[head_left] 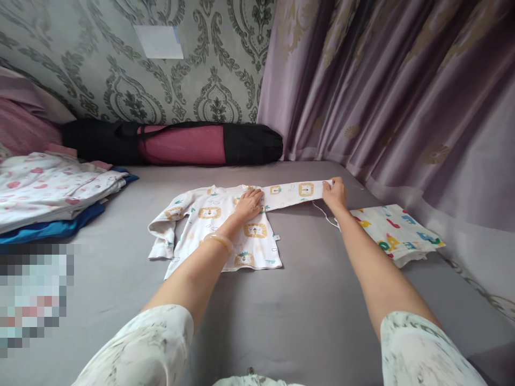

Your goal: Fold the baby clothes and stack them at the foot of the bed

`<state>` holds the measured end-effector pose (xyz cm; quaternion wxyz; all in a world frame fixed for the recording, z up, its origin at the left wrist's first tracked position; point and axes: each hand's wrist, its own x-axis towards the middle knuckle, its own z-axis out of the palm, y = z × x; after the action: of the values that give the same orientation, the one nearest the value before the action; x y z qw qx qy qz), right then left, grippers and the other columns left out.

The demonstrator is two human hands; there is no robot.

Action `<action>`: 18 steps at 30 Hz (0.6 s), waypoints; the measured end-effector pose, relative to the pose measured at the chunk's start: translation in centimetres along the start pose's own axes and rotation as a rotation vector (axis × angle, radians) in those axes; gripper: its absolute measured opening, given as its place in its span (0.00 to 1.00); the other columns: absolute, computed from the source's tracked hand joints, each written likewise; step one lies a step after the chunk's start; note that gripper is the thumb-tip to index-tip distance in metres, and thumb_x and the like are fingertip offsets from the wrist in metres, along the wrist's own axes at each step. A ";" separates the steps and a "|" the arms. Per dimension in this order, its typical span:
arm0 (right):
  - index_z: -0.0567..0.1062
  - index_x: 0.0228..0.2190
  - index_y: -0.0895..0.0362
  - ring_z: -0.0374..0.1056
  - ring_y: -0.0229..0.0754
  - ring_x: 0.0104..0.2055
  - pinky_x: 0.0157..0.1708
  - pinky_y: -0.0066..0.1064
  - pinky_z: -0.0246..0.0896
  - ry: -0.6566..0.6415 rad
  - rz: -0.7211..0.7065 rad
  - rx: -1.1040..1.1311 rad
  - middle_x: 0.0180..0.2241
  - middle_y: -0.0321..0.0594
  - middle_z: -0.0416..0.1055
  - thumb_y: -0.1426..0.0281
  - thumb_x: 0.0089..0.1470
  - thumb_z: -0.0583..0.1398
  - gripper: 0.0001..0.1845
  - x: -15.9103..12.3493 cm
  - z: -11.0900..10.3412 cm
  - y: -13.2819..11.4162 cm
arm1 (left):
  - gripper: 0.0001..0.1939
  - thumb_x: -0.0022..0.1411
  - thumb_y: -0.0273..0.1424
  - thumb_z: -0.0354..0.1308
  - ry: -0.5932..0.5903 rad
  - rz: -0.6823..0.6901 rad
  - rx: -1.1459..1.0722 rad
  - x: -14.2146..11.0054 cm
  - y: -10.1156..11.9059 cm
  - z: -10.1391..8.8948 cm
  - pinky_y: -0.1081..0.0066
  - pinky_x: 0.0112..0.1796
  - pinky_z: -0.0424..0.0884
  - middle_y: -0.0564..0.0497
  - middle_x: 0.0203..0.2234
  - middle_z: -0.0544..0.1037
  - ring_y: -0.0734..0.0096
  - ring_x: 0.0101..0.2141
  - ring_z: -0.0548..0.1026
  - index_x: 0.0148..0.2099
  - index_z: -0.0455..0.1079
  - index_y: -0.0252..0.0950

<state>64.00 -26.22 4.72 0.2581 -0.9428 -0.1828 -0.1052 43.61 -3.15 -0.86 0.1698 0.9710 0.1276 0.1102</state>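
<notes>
A small white long-sleeved shirt (225, 228) printed with yellow lion faces lies spread on the grey sheet. My left hand (249, 205) rests flat on it near the shoulder, fingers stretched out and open. The cuff of the sleeve on the right is gripped by my right hand (335, 193), with the fingers closed round it. That sleeve is drawn out straight to the right. On the left, the other sleeve (171, 222) is bent downward beside the body of the shirt. A bangle (219, 241) circles my left wrist.
A folded white cloth with colourful letters (402, 230) lies right of my right forearm. At the left is a stack of folded clothes (52, 185). Against the patterned wall rests a long black and maroon bag (181, 143). Purple curtains (362, 80) hang along the right side.
</notes>
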 end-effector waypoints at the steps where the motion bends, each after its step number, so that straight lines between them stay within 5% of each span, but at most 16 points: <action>1: 0.65 0.53 0.64 0.69 0.51 0.48 0.45 0.36 0.60 0.000 -0.020 -0.033 0.44 0.56 0.72 0.65 0.63 0.49 0.22 -0.2 -0.1 -0.1 | 0.25 0.69 0.32 0.40 0.002 -0.003 0.000 0.0 0.1 0.0 0.59 0.63 0.51 0.47 0.65 0.61 0.60 0.65 0.55 0.65 0.60 0.34; 8: 0.66 0.53 0.58 0.69 0.53 0.50 0.46 0.40 0.61 -0.201 0.105 -0.235 0.49 0.54 0.71 0.65 0.65 0.50 0.18 -1.6 1.1 -0.6 | 0.26 0.70 0.43 0.40 0.000 0.009 0.041 -0.3 0.6 -0.2 0.57 0.63 0.51 0.47 0.65 0.60 0.57 0.65 0.55 0.65 0.60 0.39; 13: 0.68 0.51 0.64 0.67 0.53 0.53 0.52 0.44 0.56 -0.172 0.183 -0.360 0.51 0.61 0.68 0.73 0.64 0.48 0.17 -1.7 1.9 -1.9 | 0.26 0.70 0.43 0.42 -0.010 0.017 0.070 -0.4 0.8 -0.4 0.57 0.63 0.51 0.46 0.65 0.60 0.57 0.65 0.54 0.65 0.60 0.38; 15: 0.68 0.51 0.67 0.63 0.56 0.56 0.54 0.47 0.52 -0.130 0.109 -0.386 0.53 0.64 0.66 0.76 0.63 0.48 0.18 -2.0 2.4 -3.0 | 0.26 0.70 0.43 0.43 -0.009 0.019 0.074 -0.4 0.8 -0.4 0.57 0.63 0.52 0.46 0.65 0.60 0.56 0.65 0.54 0.65 0.60 0.39; 18: 0.67 0.54 0.67 0.55 0.56 0.62 0.60 0.47 0.45 -0.168 -0.190 -0.326 0.58 0.62 0.63 0.74 0.62 0.47 0.22 -3.6 3.9 -5.8 | 0.26 0.70 0.43 0.43 0.000 0.023 0.083 -0.4 0.8 -0.5 0.56 0.63 0.52 0.45 0.65 0.60 0.55 0.65 0.55 0.65 0.60 0.38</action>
<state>58.77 -20.58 3.02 0.0747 -0.9561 -0.2724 -0.0785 43.25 -3.88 -0.19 0.1282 0.9786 0.1207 0.1067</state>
